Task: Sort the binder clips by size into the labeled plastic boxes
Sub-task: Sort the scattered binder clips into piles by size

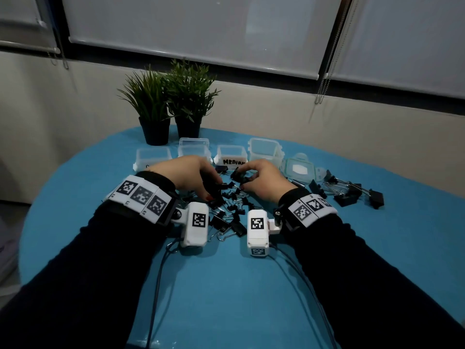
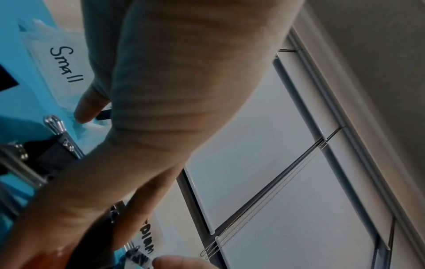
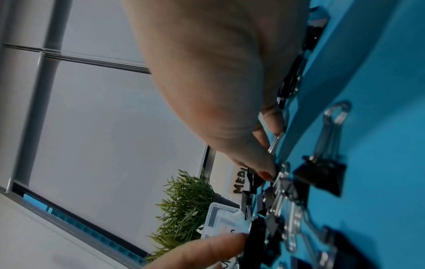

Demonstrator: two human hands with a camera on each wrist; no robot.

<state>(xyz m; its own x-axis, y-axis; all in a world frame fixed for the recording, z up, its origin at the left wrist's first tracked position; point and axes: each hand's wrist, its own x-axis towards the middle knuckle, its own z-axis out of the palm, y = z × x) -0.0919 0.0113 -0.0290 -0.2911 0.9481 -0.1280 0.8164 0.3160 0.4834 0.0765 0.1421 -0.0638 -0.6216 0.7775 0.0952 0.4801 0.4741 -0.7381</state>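
Note:
Several black binder clips [image 1: 226, 207] lie in a heap on the blue table [image 1: 226, 285]. My left hand [image 1: 214, 190] curls its fingers over the heap and grips a black clip [image 1: 210, 185]. My right hand [image 1: 242, 180] pinches another black clip [image 1: 237, 174] just in front of the box labeled Medium [image 1: 231, 157]. The box labeled Small [image 2: 66, 63] stands to the left behind my left hand. In the right wrist view my right fingertips [image 3: 269, 171] touch the wire handles of clips [image 3: 282, 191]. What lies inside the boxes is hidden.
Two more clear boxes [image 1: 193, 147] [image 1: 264, 149] stand in the back row, with a loose lid [image 1: 299, 170] to their right. Several large clips [image 1: 347, 192] lie at the right. Two potted plants [image 1: 171, 104] stand behind the boxes. Cables [image 1: 161, 273] trail from both wrist cameras.

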